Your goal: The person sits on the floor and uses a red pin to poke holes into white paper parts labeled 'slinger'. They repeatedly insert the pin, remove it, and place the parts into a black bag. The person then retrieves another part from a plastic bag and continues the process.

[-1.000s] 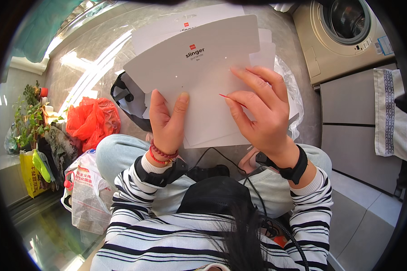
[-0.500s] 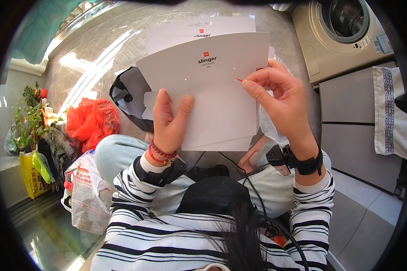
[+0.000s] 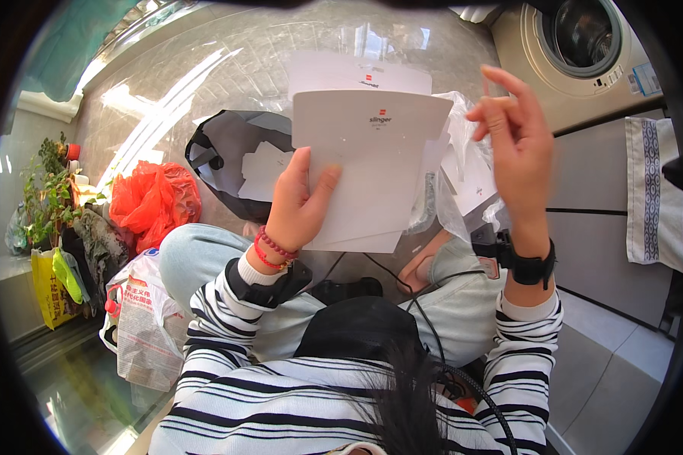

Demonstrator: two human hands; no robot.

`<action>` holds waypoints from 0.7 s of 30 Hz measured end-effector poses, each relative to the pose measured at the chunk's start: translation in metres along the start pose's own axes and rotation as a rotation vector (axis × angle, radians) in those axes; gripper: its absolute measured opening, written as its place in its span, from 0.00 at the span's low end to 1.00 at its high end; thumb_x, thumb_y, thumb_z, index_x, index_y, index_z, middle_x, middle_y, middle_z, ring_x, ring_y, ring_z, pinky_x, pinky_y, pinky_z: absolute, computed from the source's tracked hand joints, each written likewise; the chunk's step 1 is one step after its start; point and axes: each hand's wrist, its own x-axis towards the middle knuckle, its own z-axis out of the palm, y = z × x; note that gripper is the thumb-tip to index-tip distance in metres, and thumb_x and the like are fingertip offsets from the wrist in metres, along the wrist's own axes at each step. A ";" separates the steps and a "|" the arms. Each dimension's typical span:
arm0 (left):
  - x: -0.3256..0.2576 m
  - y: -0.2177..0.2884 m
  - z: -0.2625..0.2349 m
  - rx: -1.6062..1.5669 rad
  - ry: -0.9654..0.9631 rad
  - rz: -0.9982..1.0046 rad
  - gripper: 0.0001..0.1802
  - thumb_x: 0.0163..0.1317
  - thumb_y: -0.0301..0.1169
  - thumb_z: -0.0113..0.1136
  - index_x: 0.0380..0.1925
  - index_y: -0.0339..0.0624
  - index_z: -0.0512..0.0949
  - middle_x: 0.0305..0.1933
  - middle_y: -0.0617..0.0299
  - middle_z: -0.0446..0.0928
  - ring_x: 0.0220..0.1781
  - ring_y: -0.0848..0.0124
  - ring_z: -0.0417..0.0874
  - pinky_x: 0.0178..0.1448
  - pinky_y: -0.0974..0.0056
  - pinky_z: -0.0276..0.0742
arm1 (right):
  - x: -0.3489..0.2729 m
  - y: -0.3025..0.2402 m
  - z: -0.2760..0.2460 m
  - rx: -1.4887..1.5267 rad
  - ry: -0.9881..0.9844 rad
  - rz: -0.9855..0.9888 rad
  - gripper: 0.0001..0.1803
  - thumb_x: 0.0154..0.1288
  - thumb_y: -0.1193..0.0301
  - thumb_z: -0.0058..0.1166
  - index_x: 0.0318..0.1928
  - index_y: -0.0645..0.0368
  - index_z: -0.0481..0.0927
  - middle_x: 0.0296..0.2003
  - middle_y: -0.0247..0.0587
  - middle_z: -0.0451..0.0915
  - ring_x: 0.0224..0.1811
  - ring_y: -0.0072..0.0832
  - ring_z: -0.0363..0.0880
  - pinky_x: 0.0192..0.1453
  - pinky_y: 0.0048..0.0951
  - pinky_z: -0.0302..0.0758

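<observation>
My left hand (image 3: pixel 300 201) grips a small stack of white printed card sheets (image 3: pixel 372 178) at their left edge, with the thumb on top. A second sheet (image 3: pixel 402 80) juts out beyond the far edge of the front one. My right hand (image 3: pixel 520 144) is raised to the right, away from the cards. Its index finger is stretched out and the other fingers are partly bent and apart. A faint pinkish streak shows by the index fingertip, too blurred to name. Beyond my left hand stands a dark fabric bag (image 3: pixel 221 186) with white card pieces (image 3: pixel 262 171) inside.
Right of the cards lies clear plastic wrapping (image 3: pixel 459 121) with white card (image 3: pixel 463 174) in it. Left are a red plastic bag (image 3: pixel 155 201), a white plastic bag (image 3: pixel 152 341) and potted plants (image 3: pixel 49 197). A washing machine (image 3: pixel 531 83) stands far right. Black cables (image 3: pixel 379 265) cross my lap.
My right hand has left the sheets' right edge and moved up and right, away from them. The stack has tilted and shifted rightward in my left hand, uncovering the dark bag's contents and the clear plastic.
</observation>
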 end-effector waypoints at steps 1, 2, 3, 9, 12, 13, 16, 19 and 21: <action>0.000 -0.001 0.002 0.017 -0.016 0.005 0.11 0.64 0.24 0.54 0.45 0.33 0.70 0.34 0.56 0.78 0.35 0.71 0.77 0.40 0.68 0.73 | -0.004 0.000 0.006 -0.017 -0.034 -0.036 0.10 0.63 0.78 0.52 0.44 0.58 0.80 0.33 0.36 0.80 0.27 0.22 0.76 0.35 0.21 0.73; -0.001 -0.001 0.004 0.034 -0.031 0.011 0.10 0.64 0.24 0.54 0.44 0.32 0.70 0.32 0.54 0.78 0.32 0.70 0.78 0.38 0.68 0.73 | -0.008 0.000 0.010 -0.021 -0.091 -0.092 0.12 0.62 0.79 0.52 0.45 0.58 0.80 0.34 0.37 0.80 0.26 0.22 0.76 0.36 0.22 0.74; -0.001 0.000 0.005 0.051 -0.055 0.029 0.10 0.64 0.24 0.54 0.44 0.32 0.69 0.31 0.53 0.78 0.30 0.68 0.77 0.36 0.67 0.73 | -0.007 0.002 0.015 -0.198 -0.088 -0.256 0.15 0.56 0.82 0.52 0.44 0.60 0.80 0.33 0.40 0.79 0.29 0.29 0.79 0.37 0.27 0.76; -0.002 0.007 0.002 0.164 -0.170 0.064 0.10 0.62 0.22 0.54 0.43 0.33 0.69 0.28 0.47 0.76 0.26 0.53 0.77 0.30 0.62 0.70 | -0.005 0.007 0.025 -0.471 -0.075 -0.603 0.13 0.54 0.82 0.54 0.41 0.61 0.82 0.37 0.44 0.80 0.37 0.39 0.79 0.39 0.31 0.76; -0.001 0.005 0.001 0.209 -0.217 0.085 0.11 0.61 0.22 0.54 0.43 0.33 0.68 0.27 0.44 0.75 0.28 0.47 0.77 0.29 0.58 0.70 | -0.006 0.007 0.023 -0.406 -0.204 -0.528 0.10 0.53 0.79 0.56 0.38 0.61 0.82 0.34 0.43 0.80 0.34 0.39 0.79 0.36 0.31 0.76; -0.001 0.004 0.001 0.210 -0.235 0.086 0.12 0.60 0.22 0.55 0.44 0.33 0.68 0.27 0.43 0.74 0.28 0.46 0.76 0.29 0.57 0.70 | -0.005 0.008 0.021 -0.376 -0.258 -0.490 0.08 0.52 0.77 0.57 0.36 0.61 0.81 0.32 0.42 0.81 0.32 0.39 0.79 0.35 0.32 0.76; -0.001 0.002 -0.002 0.240 -0.289 0.109 0.13 0.59 0.21 0.55 0.44 0.33 0.68 0.27 0.43 0.74 0.29 0.45 0.76 0.30 0.56 0.71 | -0.005 0.010 0.016 -0.374 -0.343 -0.478 0.07 0.51 0.77 0.58 0.34 0.61 0.81 0.30 0.41 0.80 0.29 0.38 0.78 0.33 0.32 0.75; 0.000 0.004 -0.005 0.281 -0.335 0.134 0.12 0.60 0.22 0.55 0.43 0.32 0.69 0.28 0.44 0.76 0.29 0.46 0.77 0.31 0.59 0.71 | -0.006 0.012 0.011 -0.316 -0.425 -0.458 0.09 0.51 0.81 0.59 0.36 0.62 0.80 0.30 0.42 0.80 0.29 0.35 0.79 0.32 0.29 0.75; 0.001 0.006 -0.007 0.284 -0.364 0.139 0.12 0.60 0.21 0.55 0.44 0.33 0.69 0.29 0.44 0.76 0.30 0.46 0.77 0.32 0.59 0.71 | -0.007 0.013 0.010 -0.286 -0.452 -0.435 0.09 0.50 0.82 0.58 0.35 0.63 0.80 0.30 0.42 0.79 0.28 0.34 0.78 0.31 0.28 0.74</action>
